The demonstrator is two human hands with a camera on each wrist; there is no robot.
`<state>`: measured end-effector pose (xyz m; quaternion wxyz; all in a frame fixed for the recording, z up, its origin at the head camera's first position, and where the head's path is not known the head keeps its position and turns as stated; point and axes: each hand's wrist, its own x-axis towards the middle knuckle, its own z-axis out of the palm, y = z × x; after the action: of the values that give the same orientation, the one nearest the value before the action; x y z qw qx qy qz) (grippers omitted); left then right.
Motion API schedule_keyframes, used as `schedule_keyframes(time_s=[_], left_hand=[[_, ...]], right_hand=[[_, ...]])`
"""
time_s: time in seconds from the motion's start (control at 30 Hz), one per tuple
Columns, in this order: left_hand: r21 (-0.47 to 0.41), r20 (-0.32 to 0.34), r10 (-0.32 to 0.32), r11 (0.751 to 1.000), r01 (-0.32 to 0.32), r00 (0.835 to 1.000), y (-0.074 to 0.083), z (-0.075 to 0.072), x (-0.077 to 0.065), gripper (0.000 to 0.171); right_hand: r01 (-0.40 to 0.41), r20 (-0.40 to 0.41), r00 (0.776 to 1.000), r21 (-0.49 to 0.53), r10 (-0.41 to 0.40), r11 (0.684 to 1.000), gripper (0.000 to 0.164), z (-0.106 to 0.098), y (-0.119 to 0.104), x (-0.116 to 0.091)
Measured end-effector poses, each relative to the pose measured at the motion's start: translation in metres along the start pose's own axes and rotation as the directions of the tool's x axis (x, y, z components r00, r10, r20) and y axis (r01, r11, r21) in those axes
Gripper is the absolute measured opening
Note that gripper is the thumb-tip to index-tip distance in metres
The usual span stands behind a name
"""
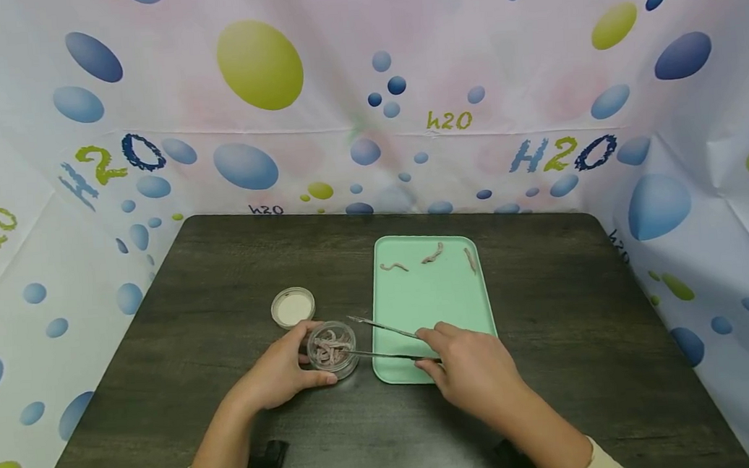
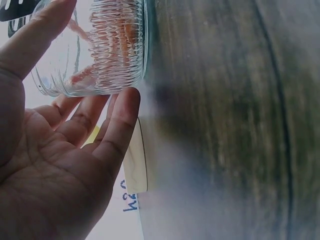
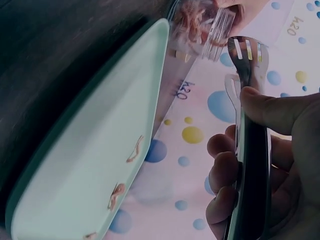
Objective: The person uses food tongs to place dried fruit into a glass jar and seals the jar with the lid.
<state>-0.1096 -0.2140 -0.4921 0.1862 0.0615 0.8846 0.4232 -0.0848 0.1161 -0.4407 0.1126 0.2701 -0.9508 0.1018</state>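
The left hand (image 1: 280, 371) grips a jar (image 1: 345, 369) of pinkish strands (image 1: 329, 350) beside a green tray (image 1: 428, 303) bearing three more, while the right hand (image 1: 478, 368) holds splayed tongs (image 1: 387, 327) at the jar's mouth, seemingly mid-pickup, a careful pinch likely called for next.

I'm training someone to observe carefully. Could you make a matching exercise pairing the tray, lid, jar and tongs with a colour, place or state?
1. Tray
2. Lid
3. Jar
4. Tongs

A. Held in the right hand
B. On the table, just beyond the left hand
C. Clear, gripped by the left hand
D. Pale green

Pairs: 1-D, 2-B, 3-C, 4-A
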Motion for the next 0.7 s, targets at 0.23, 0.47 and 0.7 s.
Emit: schedule_keyframes(time_s=[0.23, 0.47, 0.7], left_hand=[[-0.011, 0.004, 0.012, 1.0, -0.012, 1.0, -0.001, -0.001, -0.001, 0.092], [-0.011, 0.009, 0.01, 1.0, -0.01, 1.0, 0.001, -0.001, -0.002, 0.092], [0.003, 0.008, 0.012, 1.0, -0.012, 1.0, 0.0, -0.001, -0.002, 0.093]], right_hand=[[-0.056, 0.01, 0.998, 0.01, 0.056, 0.998, 0.041, -0.002, 0.011, 0.001], [-0.077, -0.004, 0.997, 0.037, 0.077, 0.996, 0.043, -0.005, 0.02, 0.001], [-0.113, -0.005, 0.994, 0.059, 0.113, 0.992, 0.044, -0.009, 0.03, 0.003]])
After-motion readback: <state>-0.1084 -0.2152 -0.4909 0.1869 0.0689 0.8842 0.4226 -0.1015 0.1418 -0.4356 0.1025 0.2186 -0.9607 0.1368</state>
